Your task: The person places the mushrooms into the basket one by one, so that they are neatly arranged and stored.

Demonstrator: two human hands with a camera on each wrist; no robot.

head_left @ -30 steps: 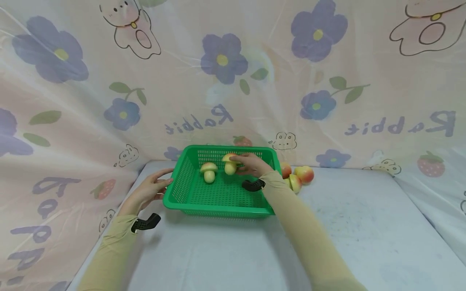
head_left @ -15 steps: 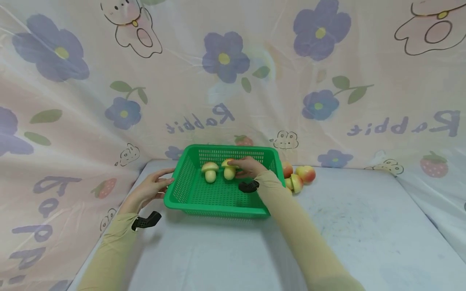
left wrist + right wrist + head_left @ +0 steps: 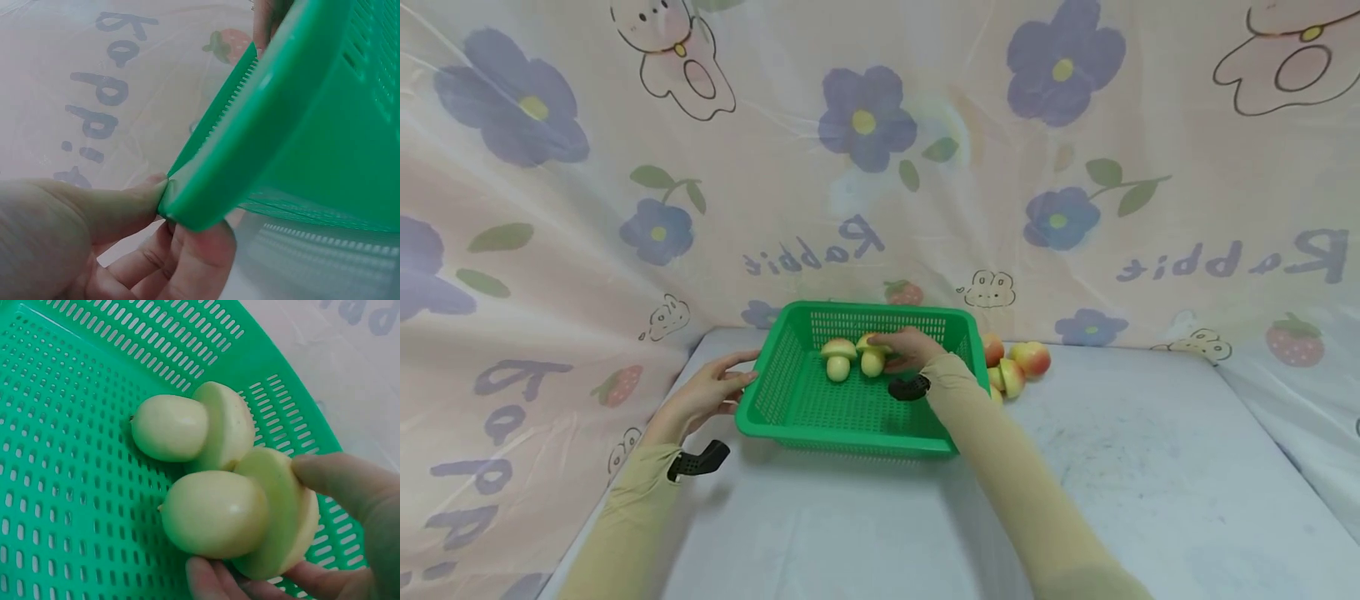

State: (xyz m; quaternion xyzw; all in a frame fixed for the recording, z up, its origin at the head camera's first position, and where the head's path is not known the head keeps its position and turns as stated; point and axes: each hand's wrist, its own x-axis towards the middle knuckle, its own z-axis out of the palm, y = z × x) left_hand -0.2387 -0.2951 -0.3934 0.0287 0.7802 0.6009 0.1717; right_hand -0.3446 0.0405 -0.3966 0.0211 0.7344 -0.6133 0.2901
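In the head view my left hand (image 3: 703,393) holds the left side of a green slotted plastic basket (image 3: 857,444). The left wrist view shows the thumb above and fingers below the basket's rim (image 3: 250,144). Inside the basket my right hand (image 3: 913,347) pinches a mushroom-shaped carved apple (image 3: 215,512), with a pale peeled stem and a wider cap. Its cap sits between thumb and fingers. Touching it, a second mushroom-shaped carved apple (image 3: 172,428) lies on the basket's floor by the far wall. Part of the right hand's grip is hidden behind the cap.
Right of the basket, several red-and-yellow apples (image 3: 1030,359) lie on the white table (image 3: 1150,467), one of them cut (image 3: 1011,378). A printed curtain (image 3: 955,208) rises behind the table and along its left side.
My right hand has lowered its carved apple slightly and brought it leftward, against the other one. That other one sits a little further right. My left hand stays on the rim.
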